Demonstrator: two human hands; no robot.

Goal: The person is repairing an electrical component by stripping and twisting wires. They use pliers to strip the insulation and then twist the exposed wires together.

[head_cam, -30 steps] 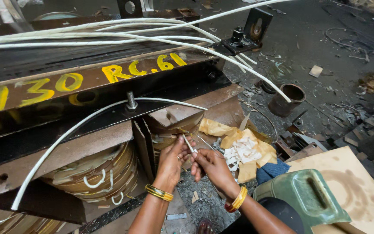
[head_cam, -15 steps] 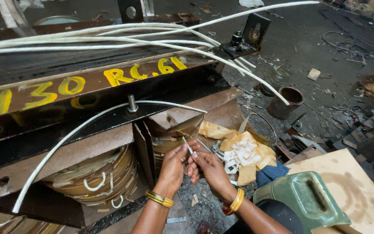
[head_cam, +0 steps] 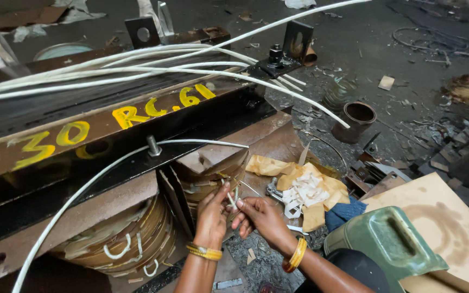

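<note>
big dark steel frame [head_cam: 137, 135] with yellow painted marks spans the left, white sleeved leads [head_cam: 137, 68] lying along its top edge. below it the wound coil [head_cam: 120, 244], brownish, white loops tucked in. green plastic can [head_cam: 386, 244] at lower right, on a board. crumpled brown paper [head_cam: 299, 184] with white strips beside the coil's right edge. left hand [head_cam: 213, 214] and right hand [head_cam: 259, 214] both pinched narrow on a thin lead end [head_cam: 233, 196] just off the coil face. lead looks light, springy, likely kinks easily; best held close to the tip.
</note>
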